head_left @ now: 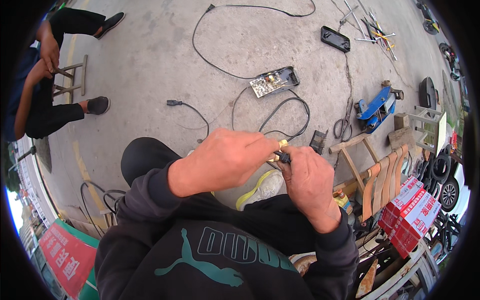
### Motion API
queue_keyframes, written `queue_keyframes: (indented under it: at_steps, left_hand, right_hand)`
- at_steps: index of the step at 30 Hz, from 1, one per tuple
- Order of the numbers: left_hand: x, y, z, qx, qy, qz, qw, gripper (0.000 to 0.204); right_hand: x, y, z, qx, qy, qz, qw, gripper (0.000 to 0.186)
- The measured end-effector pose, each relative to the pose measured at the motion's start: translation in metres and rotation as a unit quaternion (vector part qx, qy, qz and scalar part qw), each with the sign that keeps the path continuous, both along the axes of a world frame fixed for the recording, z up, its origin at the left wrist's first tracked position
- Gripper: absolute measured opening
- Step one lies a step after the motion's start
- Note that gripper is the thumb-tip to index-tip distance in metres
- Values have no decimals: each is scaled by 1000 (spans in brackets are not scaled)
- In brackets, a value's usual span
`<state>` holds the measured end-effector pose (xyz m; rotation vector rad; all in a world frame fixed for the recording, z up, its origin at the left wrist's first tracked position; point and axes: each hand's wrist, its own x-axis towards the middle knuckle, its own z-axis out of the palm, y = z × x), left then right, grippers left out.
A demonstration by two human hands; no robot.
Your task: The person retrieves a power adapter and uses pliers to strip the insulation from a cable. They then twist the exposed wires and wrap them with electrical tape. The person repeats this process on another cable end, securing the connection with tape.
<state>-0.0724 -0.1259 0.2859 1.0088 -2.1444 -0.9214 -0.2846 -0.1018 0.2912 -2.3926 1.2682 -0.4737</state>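
Note:
My left hand (222, 160) and my right hand (310, 182) meet above my lap, fingers closed around a small black plug-like piece (282, 156) and a small yellowish piece (283, 143); their fingertips are partly hidden. Just beyond them, a black cable (305, 114) loops on the concrete toward an open case with a circuit board (265, 86). A loose cable end with a black connector (174, 102) lies farther left. Near my right hand are a small dark case of thin bits (317, 141) and metal scissors (343, 128).
Another person's legs and hands (47, 52) are at the left beside a wooden stool (82, 75). At right lie a blue floor jack (375, 107), wooden folding seat (380, 180), red boxes (406, 215) and white stool (435, 130). A black cover (335, 37) and several tools (377, 35) lie farther away.

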Motion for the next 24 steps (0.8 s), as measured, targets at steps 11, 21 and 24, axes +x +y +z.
queue_keyframes:
  at_steps: [11, 21, 24]
  left_hand:
    - [-3, 2, -2, 45, 25, 7, 999, 23]
    - [4, 0, 3, 179, -6, -66, 982, 21]
    - [7, -3, 3, 199, 7, -92, 976, 21]
  right_hand:
    - [0, -3, 9, 59, -37, -9, 998, 32]
    - [1, 0, 1, 19, 29, 17, 999, 29]
    - [2, 1, 3, -5, 59, 26, 998, 27]
